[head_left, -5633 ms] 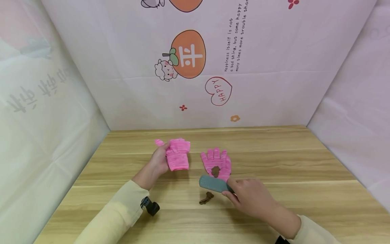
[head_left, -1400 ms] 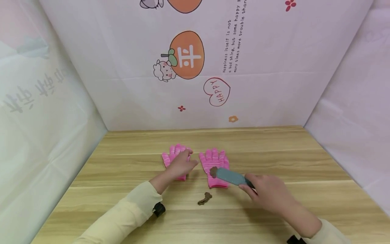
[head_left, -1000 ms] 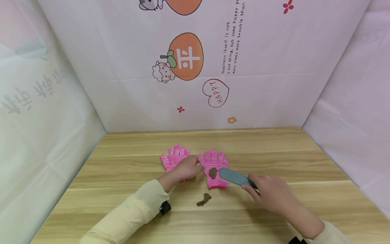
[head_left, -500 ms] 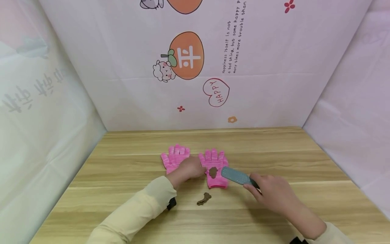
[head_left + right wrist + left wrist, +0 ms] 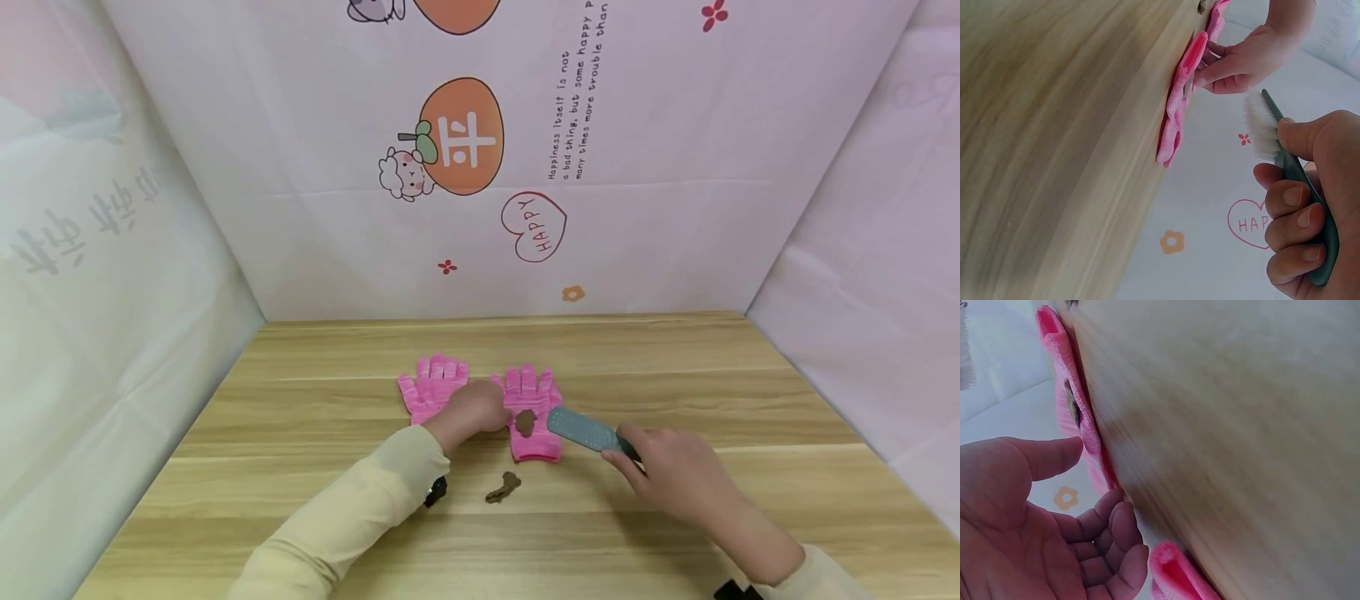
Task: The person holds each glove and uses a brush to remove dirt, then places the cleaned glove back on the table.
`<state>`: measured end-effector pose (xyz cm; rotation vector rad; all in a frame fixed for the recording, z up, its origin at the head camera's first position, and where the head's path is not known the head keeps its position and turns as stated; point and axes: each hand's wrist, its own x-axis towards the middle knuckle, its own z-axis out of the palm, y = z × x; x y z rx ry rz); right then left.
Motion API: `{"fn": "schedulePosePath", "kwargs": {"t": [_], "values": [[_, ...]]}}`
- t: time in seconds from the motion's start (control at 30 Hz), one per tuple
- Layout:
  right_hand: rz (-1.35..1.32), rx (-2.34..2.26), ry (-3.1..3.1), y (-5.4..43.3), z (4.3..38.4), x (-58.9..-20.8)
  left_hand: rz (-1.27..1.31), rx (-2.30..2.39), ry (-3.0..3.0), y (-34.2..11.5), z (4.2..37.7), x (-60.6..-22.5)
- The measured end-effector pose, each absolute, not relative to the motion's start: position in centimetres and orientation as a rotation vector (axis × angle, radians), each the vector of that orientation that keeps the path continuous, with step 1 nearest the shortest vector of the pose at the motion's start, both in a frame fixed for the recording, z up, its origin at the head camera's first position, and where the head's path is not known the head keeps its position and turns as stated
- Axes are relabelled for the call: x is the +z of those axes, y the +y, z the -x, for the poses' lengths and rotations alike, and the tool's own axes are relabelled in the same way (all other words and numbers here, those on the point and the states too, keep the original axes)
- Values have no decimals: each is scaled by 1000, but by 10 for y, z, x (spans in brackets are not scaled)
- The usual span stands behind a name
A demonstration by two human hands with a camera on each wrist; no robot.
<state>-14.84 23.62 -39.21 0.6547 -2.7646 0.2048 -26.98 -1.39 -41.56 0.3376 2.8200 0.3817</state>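
Two pink knit gloves lie side by side on the wooden table. The right-hand glove (image 5: 536,445) carries a flat brown clump (image 5: 525,423) on its palm. My left hand (image 5: 480,407) is at that glove's left edge; in the left wrist view its thumb meets the glove near the clump, with curled fingers beside the edge. Partly behind this hand lies the other glove (image 5: 431,393). My right hand (image 5: 678,479) grips a grey-green brush (image 5: 581,429), its head by the glove's right edge. White bristles (image 5: 1262,128) show in the right wrist view.
A second brown piece (image 5: 503,487), long and crooked, lies on the table (image 5: 600,542) in front of the gloves. Printed white cloth (image 5: 645,217) hangs behind the table and along both sides.
The left glove, held up by my left hand at first, now lies flat. My left hand has moved right to the other glove. The brush has shifted right, off the brown clump.
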Motion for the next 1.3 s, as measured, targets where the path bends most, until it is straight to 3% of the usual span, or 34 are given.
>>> {"fn": "schedulePosePath", "kwargs": {"t": [0.97, 1.3], "values": [[-658, 203, -2732, 237, 149, -396, -367, 377, 2854, -5, 279, -419], [-697, 215, -2688, 239, 146, -395, -470, 603, 2811, -9, 278, -424]]}}
